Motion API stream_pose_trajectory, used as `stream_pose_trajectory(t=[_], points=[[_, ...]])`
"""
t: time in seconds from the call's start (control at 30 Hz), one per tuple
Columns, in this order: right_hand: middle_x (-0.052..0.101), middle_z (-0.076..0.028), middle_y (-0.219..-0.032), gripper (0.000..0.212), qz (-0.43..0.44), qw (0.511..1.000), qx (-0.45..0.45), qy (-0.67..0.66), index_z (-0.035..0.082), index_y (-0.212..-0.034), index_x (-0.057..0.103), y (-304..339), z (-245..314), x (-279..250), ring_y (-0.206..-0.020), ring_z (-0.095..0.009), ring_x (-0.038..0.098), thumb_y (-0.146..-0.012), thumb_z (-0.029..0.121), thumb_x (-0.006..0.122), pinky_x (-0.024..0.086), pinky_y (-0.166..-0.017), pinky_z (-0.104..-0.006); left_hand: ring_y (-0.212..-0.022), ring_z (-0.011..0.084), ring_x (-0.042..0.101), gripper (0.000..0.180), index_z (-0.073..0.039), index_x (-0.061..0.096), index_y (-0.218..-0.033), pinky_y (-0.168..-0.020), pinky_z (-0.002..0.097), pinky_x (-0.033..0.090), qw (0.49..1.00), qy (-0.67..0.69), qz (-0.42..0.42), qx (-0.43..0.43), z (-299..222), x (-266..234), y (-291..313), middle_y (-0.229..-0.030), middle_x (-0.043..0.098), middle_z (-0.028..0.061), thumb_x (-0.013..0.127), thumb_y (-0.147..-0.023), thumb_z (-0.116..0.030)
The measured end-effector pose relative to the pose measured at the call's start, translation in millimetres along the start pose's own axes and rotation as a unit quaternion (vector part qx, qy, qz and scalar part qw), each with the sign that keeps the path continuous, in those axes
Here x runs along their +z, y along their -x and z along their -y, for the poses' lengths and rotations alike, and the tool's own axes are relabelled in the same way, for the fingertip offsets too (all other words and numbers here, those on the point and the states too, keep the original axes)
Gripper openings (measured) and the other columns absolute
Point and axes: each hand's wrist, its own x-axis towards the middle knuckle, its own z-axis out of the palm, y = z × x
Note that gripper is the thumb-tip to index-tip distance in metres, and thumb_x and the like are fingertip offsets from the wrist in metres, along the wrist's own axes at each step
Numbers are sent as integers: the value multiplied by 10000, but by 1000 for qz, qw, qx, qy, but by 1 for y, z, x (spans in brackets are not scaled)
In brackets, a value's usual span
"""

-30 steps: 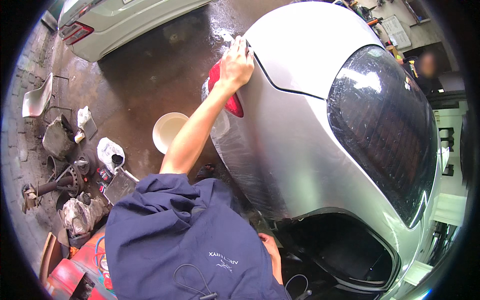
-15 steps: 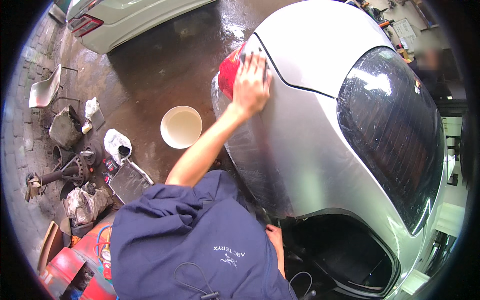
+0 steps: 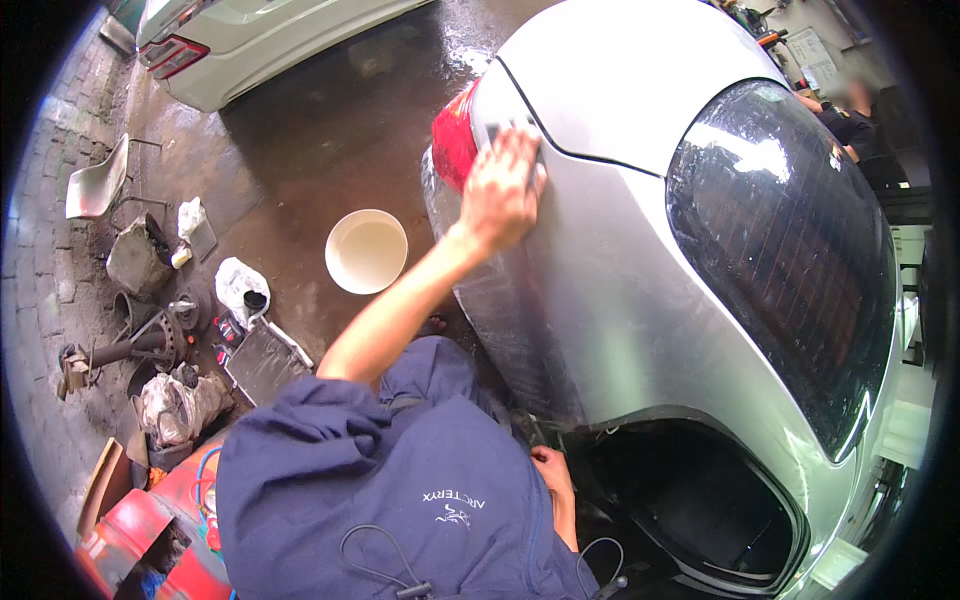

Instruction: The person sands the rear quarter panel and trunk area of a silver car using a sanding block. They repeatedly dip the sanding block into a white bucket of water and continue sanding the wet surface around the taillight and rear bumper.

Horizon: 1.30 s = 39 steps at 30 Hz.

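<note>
Stretched out ahead of me, my left hand (image 3: 503, 195) presses a dark grey flat pad (image 3: 537, 170) against the silver car's rear fender (image 3: 610, 280). Only the pad's edges show past my fingers, beside the red tail light (image 3: 455, 138) and below the trunk lid seam. The fender looks dull and smeared, darker along its lower part. My right hand (image 3: 552, 470) is low at my side, fingers curled, near the edge of a dark opening (image 3: 690, 490) in the car's side. Whatever those fingers hold, if anything, is hidden.
A white basin (image 3: 366, 252) stands on the wet floor to the left. Beyond it lie a chair (image 3: 100, 185), metal car parts (image 3: 150, 345) and bags. A red machine (image 3: 150, 530) is at lower left. Another white vehicle (image 3: 240, 60) is behind; a person's dark sleeve (image 3: 848, 128) shows at upper right.
My left hand and the pad have slid a little toward me over the fender. The view has shifted slightly, and more of the person at upper right shows. My right hand stays at my side.
</note>
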Motion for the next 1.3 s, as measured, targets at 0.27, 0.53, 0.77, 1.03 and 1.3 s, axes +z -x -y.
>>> stream_pose_trajectory(t=[0.27, 0.53, 0.77, 1.03, 1.3], points=[[738, -71, -885, 202, 32, 992, -108, 55, -29, -943, 731, -26, -42, -17, -854, -152, 672, -767, 65, 702, 516, -796, -327, -1498, 414, 405, 568, 45, 467, -1514, -1234, 531, 297, 999, -45, 19, 20, -42, 4, 30, -1554, 467, 301, 488, -1075, -316], [608, 25, -813, 86, 183, 973, -5, -138, 82, -933, 663, -10, -61, -46, -745, -97, 558, -920, 127, 735, 458, -716, -274, -1481, 442, 410, 566, 90, 475, -1491, -1228, 531, 303, 993, -73, -49, -75, -9, 11, 14, -1553, 458, 318, 473, -1072, -290], [571, 52, -824, 102, 151, 966, 41, -204, 116, -999, 638, 14, -32, -46, -753, -90, 567, -955, 158, 720, 457, -676, -259, -1452, 432, 447, 560, 100, 481, -1476, -1218, 509, 329, 994, -45, -36, -90, 5, 5, 15, -1537, 475, 315, 472, -1070, -286], [607, 10, -851, 51, 102, 991, -41, -74, 73, -944, 651, 26, -56, -45, -808, -126, 603, -914, 95, 686, 518, -762, -320, -1457, 434, 445, 585, 106, 455, -1492, -1219, 503, 328, 995, -69, -17, -63, -9, -5, 40, -1545, 463, 321, 491, -1069, -296], [741, -69, -911, 219, -32, 995, -30, 95, -30, -1067, 709, 0, -8, -18, -831, -155, 669, -879, 67, 653, 523, -758, -318, -1466, 438, 433, 622, 125, 427, -1500, -1231, 498, 307, 997, -52, -17, -54, 24, -2, -3, -1543, 452, 340, 517, -1058, -303]])
